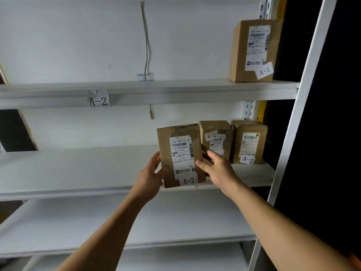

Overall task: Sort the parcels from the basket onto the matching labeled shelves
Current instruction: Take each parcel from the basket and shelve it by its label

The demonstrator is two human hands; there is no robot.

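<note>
Both hands — left hand (151,173), right hand (216,167) — grip parcel (180,155) marked "A-2"; shelf label (98,100) "A-2"

I see four parcels on the rack in front of me. On the upper shelf (175,85), far right, one parcel marked A-1 (254,51) stands upright near the right post (304,94). An A-2 tag (98,100) hangs on that shelf's front edge, left of centre — above the middle shelf (78,169). On the middle shelf three A-2 parcels stand in a row at the right end: the rightmost parcel (250,141), the centre parcel (215,137) just beside it, and the nearest parcel (180,155) at the front edge, left of both. My left hand (151,173) is on its left side, my right hand (216,167) on its right — partly before the centre parcel. A lower shelf (97,231) lies below.
</note>
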